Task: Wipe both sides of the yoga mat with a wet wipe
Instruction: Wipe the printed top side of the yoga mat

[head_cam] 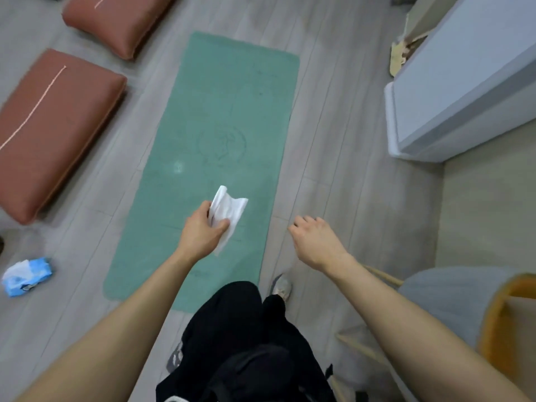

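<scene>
Grey wooden floor (pixel 333 140) is bearing the flat teal rubber yoga mat (pixel 226 111); a crumpled white wet wipe (pixel 227 216) is being pinched by the left hand (pixel 200 230) above it, probably ready for wiping, while the right hand (pixel 316 239) is being kept loosely curled and empty.

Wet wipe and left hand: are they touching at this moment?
Touching. The head view shows the left hand pinching the white wet wipe, thumb lying across its lower part, above the green yoga mat.

Soft, even indoor light, no hard shadows; a small glare spot on the yoga mat (pixel 178 167). Overall motion blur (edges bend, wide-angle).
</scene>
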A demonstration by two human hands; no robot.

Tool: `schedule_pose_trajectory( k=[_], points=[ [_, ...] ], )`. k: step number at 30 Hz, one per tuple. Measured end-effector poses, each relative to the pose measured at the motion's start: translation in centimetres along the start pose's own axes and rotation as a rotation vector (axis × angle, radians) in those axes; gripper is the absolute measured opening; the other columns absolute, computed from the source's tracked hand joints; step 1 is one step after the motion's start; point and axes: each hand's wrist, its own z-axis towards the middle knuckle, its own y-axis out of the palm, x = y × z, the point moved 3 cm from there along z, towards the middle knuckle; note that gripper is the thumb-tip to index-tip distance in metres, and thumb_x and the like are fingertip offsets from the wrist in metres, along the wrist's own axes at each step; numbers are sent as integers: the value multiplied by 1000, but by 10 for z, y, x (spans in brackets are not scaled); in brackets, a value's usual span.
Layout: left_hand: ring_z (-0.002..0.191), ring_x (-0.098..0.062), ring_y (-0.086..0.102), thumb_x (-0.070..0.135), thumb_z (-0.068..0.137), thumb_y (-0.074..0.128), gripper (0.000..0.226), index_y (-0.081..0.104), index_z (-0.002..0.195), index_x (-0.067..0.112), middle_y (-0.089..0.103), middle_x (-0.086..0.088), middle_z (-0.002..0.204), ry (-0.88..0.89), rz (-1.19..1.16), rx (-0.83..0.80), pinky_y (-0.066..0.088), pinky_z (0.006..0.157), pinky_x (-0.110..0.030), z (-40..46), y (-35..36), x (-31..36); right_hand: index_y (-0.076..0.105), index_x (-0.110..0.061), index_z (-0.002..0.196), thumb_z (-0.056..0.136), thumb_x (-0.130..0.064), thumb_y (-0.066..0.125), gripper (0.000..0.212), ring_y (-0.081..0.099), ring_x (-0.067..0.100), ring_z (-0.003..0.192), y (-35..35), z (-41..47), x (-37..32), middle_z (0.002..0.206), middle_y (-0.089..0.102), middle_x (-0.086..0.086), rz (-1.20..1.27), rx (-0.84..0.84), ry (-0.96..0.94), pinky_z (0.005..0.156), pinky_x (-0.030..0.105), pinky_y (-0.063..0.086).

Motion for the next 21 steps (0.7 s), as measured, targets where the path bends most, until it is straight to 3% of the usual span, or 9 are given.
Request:
schedule_pose_trajectory(
  k=[4,9,14,16,21],
  points=[
    [84,-26,67,27,88,75,16,65,99,20,70,-1,89,-59,-104,45,54,71,-41,24,21,37,63,-14,80,76,-1,64,13,58,29,75,-25,34,64,81,59,6,-29,40,-63,70,40,45],
    [90,-19,70,27,88,76,20,68,106,25,73,6,97,-125,-218,87,58,80,-41,81,48,84,61,-16,74,71,-2,68,15,57,28,70,-48,102,127,77,56,5,-67,39,-155,65,37,42],
    [92,-21,70,29,85,78,26,67,107,25,73,3,100,-185,-392,125,57,79,-40,170,77,142,63,-15,78,75,-5,67,12,58,28,74,-78,192,202,81,58,5,-128,71,-268,67,37,43],
    [93,-20,72,30,83,80,26,68,106,26,74,3,100,-201,-443,99,58,82,-41,206,84,170,65,-13,81,87,-11,66,6,61,30,77,-97,227,234,83,60,7,-78,97,-277,68,38,46],
    [89,-12,75,18,87,81,18,75,104,20,80,3,99,-233,-690,97,59,80,-33,253,85,237,69,-16,110,107,-50,45,42,63,26,93,-140,304,278,104,64,2,66,-56,-337,79,41,53]
  ],
)
